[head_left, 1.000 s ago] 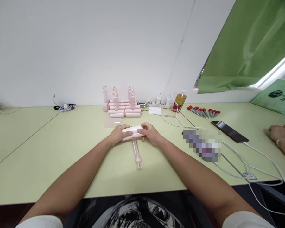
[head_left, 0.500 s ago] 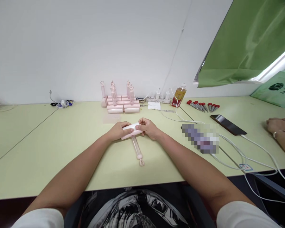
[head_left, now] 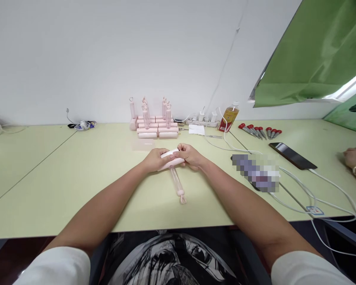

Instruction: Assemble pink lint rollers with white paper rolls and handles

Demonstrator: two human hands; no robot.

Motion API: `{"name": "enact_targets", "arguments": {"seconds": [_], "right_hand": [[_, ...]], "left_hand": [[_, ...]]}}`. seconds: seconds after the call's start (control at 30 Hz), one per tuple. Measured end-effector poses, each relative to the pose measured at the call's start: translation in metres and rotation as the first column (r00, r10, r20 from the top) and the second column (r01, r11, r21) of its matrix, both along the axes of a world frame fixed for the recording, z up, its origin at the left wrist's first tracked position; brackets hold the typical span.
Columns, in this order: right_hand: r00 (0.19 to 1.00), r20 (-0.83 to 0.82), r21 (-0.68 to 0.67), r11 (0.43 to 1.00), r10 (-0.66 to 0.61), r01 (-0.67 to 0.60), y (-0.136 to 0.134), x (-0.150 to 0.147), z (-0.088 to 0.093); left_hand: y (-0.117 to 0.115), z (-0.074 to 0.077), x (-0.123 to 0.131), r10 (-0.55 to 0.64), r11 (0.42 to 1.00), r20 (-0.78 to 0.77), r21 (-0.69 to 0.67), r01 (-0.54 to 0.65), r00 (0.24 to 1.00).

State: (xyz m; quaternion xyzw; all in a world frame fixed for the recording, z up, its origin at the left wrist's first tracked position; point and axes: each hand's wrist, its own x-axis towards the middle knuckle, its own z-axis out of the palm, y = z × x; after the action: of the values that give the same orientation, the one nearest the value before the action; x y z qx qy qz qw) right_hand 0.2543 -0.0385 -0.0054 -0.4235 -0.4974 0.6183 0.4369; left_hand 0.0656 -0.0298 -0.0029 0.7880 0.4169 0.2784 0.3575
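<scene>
- Pale green counter (head_left: pixel 62 178) spans view.
- Pink roller (head_left: pixel 172 159) sits mid-counter and serves as landmark.
- Stack of pink rollers (head_left: pixel 154 128): behind it, by wall.
- Dark phone (head_left: pixel 293 155): well right of it, cable attached.
- Co-worker's hand (head_left: pixel 354 157): far right of it, resting on counter.
- Left hand (head_left: pixel 156 159): closed around roller head's left end.
- Right hand (head_left: pixel 191 155): fingers closed on head's right end.
- Roller handle (head_left: pixel 177 183): points back toward person, along counter.
- Red-handled screwdrivers (head_left: pixel 259 131): behind and right of it, in row.

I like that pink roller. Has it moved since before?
Yes. The pink roller between the left hand and right hand has twisted: its head lay parallel to the stacked rollers, now its right end slants toward them.
</scene>
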Motion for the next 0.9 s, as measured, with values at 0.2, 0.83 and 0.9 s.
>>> {"name": "enact_targets", "arguments": {"seconds": [0.2,0.83,0.9], "right_hand": [[0.985,0.103,0.135,0.983,-0.138,0.124,0.002,0.004,-0.009],[0.987,0.054,0.062,0.987,-0.15,0.146,0.004,0.011,-0.009],[0.99,0.007,0.022,0.99,-0.142,0.142,0.006,0.012,-0.01]], "left_hand": [[-0.002,-0.004,0.007,0.118,0.991,0.061,0.052,-0.122,0.991],[0.021,-0.022,-0.01,0.244,0.969,0.289,-0.116,-0.219,0.926],[0.022,-0.022,-0.01,0.23,0.972,0.286,-0.12,-0.203,0.93]]}}
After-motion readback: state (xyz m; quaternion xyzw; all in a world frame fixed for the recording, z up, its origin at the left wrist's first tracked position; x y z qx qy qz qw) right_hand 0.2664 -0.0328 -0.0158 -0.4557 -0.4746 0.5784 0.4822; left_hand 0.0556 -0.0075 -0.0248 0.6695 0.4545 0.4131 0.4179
